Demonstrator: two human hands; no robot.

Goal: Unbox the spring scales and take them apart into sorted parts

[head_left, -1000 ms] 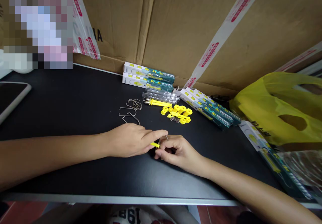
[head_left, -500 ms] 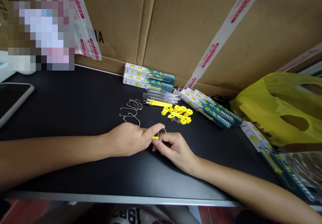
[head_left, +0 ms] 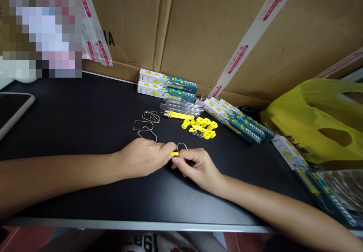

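Observation:
Near the front middle of the black table, my left hand (head_left: 147, 156) is closed around a yellow plastic strip (head_left: 174, 153), whose end pokes out past the thumb. My right hand (head_left: 197, 165) pinches a bent metal wire hook (head_left: 182, 144) right against that end. The hook's curve rises above my fingers; its lower part is hidden. Whether the wire passes through the strip I cannot tell. Just beyond my left hand lie several loose wire hooks (head_left: 147, 122). Farther off are yellow plastic caps (head_left: 199, 121), small springs (head_left: 197, 134), a yellow rod (head_left: 181, 115) and clear tubes (head_left: 181, 106).
Printed boxes (head_left: 167, 89) are stacked at the back, with more boxes (head_left: 235, 119) to their right and another box (head_left: 312, 180) at far right. A yellow plastic bag (head_left: 312, 119) sits beside them. A phone (head_left: 14, 110) lies at left. Large cardboard (head_left: 212, 29) stands behind.
My left thumb has come down from its raised position onto the yellow strip. The wire hook's curve now stands more fully in sight above my right fingers.

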